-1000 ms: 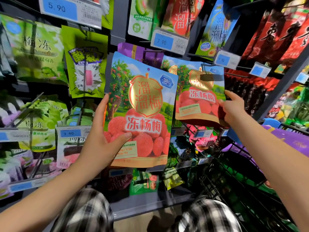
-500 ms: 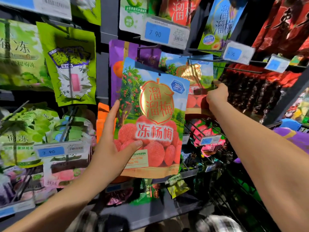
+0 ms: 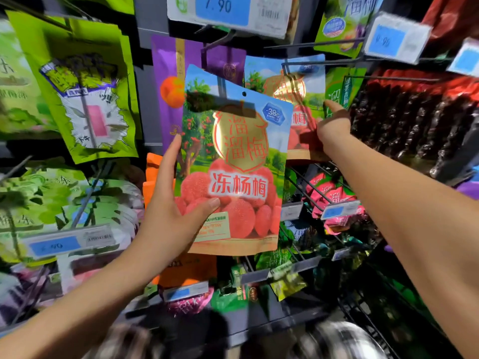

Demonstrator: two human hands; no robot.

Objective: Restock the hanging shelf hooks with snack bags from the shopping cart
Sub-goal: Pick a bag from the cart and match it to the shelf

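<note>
Gripping front bayberry bag [image 3: 233,164] in left hand [image 3: 168,216], thumb across front | right hand [image 3: 334,125] pinches rear bag [image 3: 308,94] under hook [image 3: 337,62]

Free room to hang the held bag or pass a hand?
Free: hook wire bare between hung bag and the price tag; narrow grey upright between lime bag and purple bag. Crowded: lower hooks beside held bag.
</note>
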